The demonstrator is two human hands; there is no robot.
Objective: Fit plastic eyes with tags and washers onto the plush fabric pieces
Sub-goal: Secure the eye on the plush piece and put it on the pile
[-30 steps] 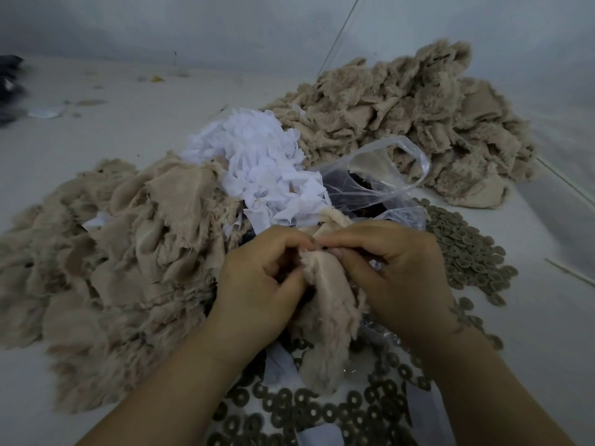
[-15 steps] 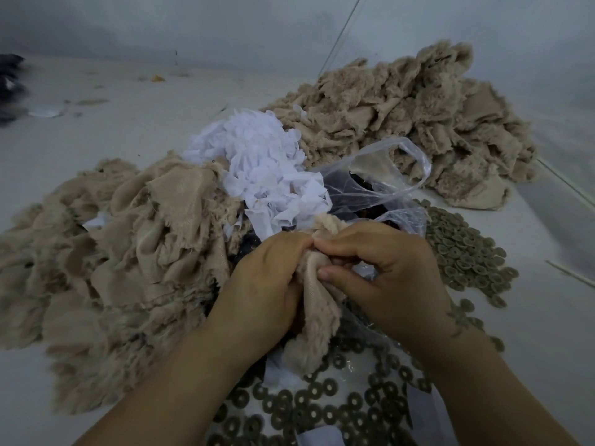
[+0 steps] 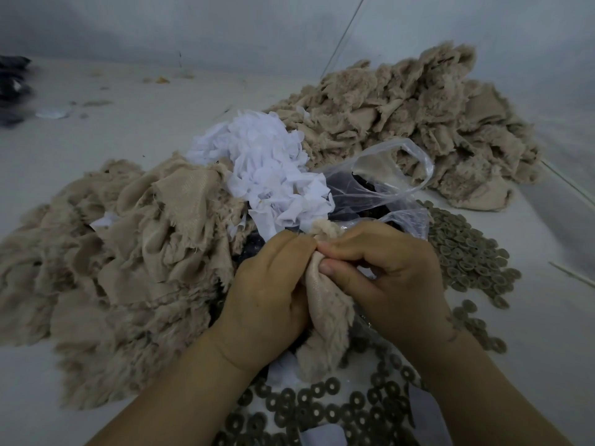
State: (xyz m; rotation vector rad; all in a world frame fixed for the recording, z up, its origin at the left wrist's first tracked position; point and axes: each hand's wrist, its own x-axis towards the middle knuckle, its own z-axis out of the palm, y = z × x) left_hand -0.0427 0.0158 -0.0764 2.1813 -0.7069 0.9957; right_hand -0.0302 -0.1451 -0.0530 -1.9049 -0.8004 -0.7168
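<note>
While the left hand (image 3: 270, 284) and right hand (image 3: 386, 278) both pinch one plush piece (image 3: 325, 320) at the near edge of the work surface (image 3: 128, 130), no eye is visible. Advisably, keep the fabric taut and press squarely; washers (image 3: 467, 259) lie just right, tags (image 3: 267, 169) beyond.
</note>
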